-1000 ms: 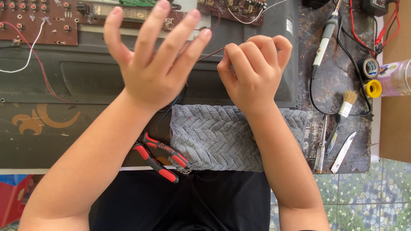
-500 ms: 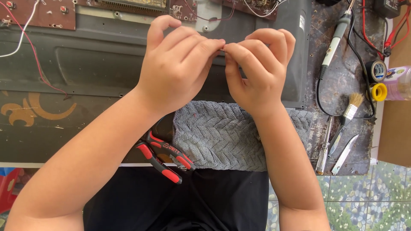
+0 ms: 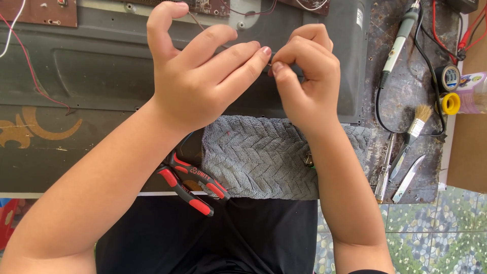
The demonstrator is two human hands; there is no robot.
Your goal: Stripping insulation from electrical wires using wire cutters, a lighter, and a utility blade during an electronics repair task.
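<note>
While a grey panel (image 3: 101, 76) lies across the bench, the left hand (image 3: 203, 76) and right hand (image 3: 304, 76) meet fingertip to fingertip above it, pinching a thin wire (image 3: 195, 21) that runs off toward the far circuit board (image 3: 203, 6). Near the person, a grey towel (image 3: 258, 157) lies under the wrists, red-handled pliers (image 3: 193, 182) just left of it. At right rest a soldering iron (image 3: 398, 40) and a small brush (image 3: 416, 124).

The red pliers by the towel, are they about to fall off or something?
Maybe a little. The red-and-black pliers lie at the near edge of the worktop, their handles poking out past it over the person's lap. The grey towel also hangs to that edge. Both hands, left hand and right hand, are busy pinching a thin wire.
</note>
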